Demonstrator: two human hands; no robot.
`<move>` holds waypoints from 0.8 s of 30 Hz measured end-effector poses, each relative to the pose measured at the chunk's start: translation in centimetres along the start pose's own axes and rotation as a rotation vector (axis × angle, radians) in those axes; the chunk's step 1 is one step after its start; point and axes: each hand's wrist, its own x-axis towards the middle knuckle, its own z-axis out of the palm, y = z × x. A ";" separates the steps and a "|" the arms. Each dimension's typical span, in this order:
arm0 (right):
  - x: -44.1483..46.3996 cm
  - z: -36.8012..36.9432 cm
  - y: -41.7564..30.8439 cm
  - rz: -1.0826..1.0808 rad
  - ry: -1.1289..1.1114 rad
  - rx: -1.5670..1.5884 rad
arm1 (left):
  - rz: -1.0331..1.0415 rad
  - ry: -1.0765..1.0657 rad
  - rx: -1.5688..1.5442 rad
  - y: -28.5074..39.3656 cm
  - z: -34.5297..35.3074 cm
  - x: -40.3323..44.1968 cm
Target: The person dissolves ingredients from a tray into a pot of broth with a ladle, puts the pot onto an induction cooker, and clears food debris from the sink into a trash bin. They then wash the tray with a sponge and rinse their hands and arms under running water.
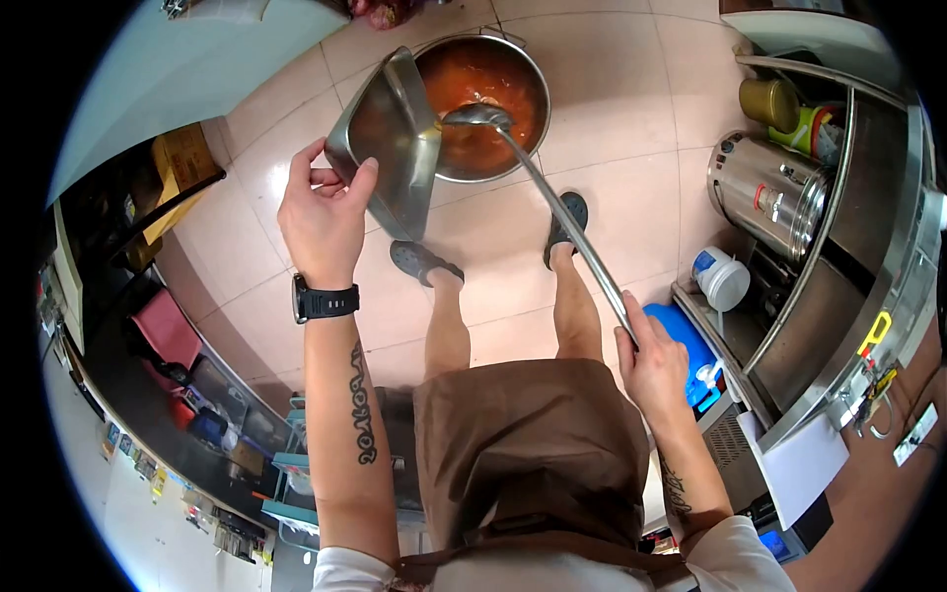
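Two things are held: left hand (324,219), steel pan (397,148); right hand (653,357), ladle (567,226).

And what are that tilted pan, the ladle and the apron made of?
Pan: probably stainless steel, satin finish; grey with soft, blurred reflections.
Ladle: metal too, likely steel, smoother; a bright streak runs along its handle.
Apron: brown, with a slight sheen and soft creases; perhaps coated cloth.

Smooth, softly shiny metal food pan (400,138), polished metal ladle (559,213), shiny metal pot (544,89), glossy red sauce (473,74), matt brown cloth apron (533,434), glossy floor tiles (631,128), polished metal canister (755,187), smooth white plastic bucket (728,283), matt dark clogs (422,261), perhaps rubber
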 end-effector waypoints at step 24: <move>11.9 -2.2 -1.3 -0.153 0.072 -0.338 | 0.077 0.132 -0.059 -3.9 -1.2 -0.9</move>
